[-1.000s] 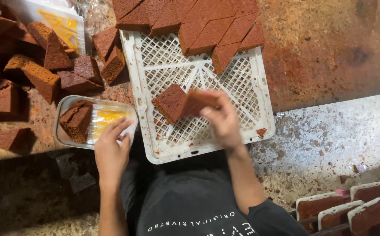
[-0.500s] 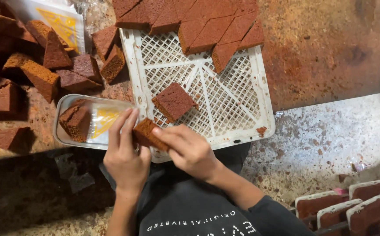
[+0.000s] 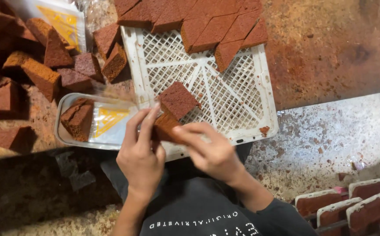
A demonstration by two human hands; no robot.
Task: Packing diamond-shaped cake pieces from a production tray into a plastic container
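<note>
Left hand [image 3: 141,150] and right hand [image 3: 211,150] meet — fingers pinched together.

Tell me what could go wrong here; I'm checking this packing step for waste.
The cake slice is pinched between the right hand and left hand at the edge of the white lattice crate; soft cake may crumble under that pinch, and crumbs already lie around. The clear tray already holds one slice, so pushing a second in could dent both or shove the light tray.

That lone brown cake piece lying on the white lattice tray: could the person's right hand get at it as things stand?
Probably yes: the cake piece lies uncovered just beyond the right hand, though that hand already grips another slice.
</note>
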